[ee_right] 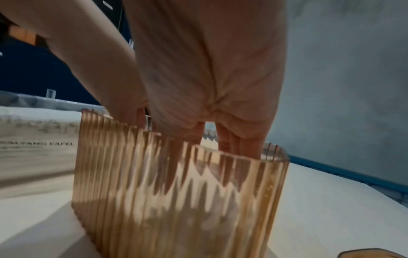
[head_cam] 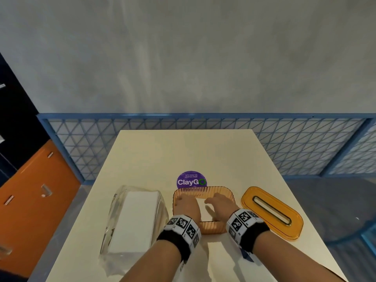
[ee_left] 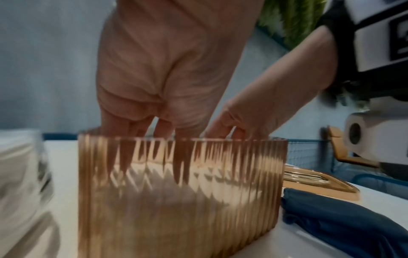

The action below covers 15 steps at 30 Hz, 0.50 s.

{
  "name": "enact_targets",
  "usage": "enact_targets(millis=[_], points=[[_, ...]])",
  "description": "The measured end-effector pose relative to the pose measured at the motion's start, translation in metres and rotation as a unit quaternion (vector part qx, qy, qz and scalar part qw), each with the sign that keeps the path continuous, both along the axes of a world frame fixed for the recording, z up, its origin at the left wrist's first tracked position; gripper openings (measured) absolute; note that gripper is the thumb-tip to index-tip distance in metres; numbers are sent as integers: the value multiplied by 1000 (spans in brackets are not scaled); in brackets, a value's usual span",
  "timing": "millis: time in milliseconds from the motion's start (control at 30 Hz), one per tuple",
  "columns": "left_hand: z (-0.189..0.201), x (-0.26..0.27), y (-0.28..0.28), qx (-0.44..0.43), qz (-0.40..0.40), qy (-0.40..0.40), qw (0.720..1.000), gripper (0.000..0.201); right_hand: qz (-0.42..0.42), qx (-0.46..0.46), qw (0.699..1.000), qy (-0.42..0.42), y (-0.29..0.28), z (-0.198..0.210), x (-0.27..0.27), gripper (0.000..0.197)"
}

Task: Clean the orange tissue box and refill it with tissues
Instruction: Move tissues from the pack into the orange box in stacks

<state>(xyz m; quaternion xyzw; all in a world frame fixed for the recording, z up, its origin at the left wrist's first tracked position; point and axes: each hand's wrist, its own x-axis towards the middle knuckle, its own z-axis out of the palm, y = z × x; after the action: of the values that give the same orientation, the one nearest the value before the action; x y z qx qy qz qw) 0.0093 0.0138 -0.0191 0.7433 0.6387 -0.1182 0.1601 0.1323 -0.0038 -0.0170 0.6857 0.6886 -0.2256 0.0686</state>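
Tissues (head_cam: 200, 208) are going down into the orange tissue box (head_cam: 205, 191), standing open mid-worktop (head_cam: 183, 147); both hands, left (head_cam: 184, 204) and right (head_cam: 218, 204), are reaching inside with fingers extended, apparently pressing the white stack flat. Lid (head_cam: 271, 212) is lying just right, off for filling. Clear tissue pack (head_cam: 132, 218) is waiting at left, holding more sheets.

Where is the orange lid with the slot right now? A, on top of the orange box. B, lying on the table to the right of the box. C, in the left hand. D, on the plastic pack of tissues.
B: the lid lies flat on the table, right of the open orange box, while both hands reach into the box.
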Motion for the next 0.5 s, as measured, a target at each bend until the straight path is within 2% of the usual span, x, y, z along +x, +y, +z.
enact_targets(millis=[133,267,333,400,500], points=[[-6,-3,9,-104,-12,-10,995,35,11,-74,995,-70,4,6,-3,37],[-12,-1,9,-117,-34,3,992,31,47,-107,984,-133,11,1,0,39],[-18,-3,10,-89,-40,13,995,32,80,-102,975,-178,12,2,1,46],[-17,-4,11,-84,-64,21,994,34,70,-101,977,-171,15,-3,0,47],[-6,-9,9,-62,-42,-80,994,37,33,-66,992,-103,11,4,2,37]])
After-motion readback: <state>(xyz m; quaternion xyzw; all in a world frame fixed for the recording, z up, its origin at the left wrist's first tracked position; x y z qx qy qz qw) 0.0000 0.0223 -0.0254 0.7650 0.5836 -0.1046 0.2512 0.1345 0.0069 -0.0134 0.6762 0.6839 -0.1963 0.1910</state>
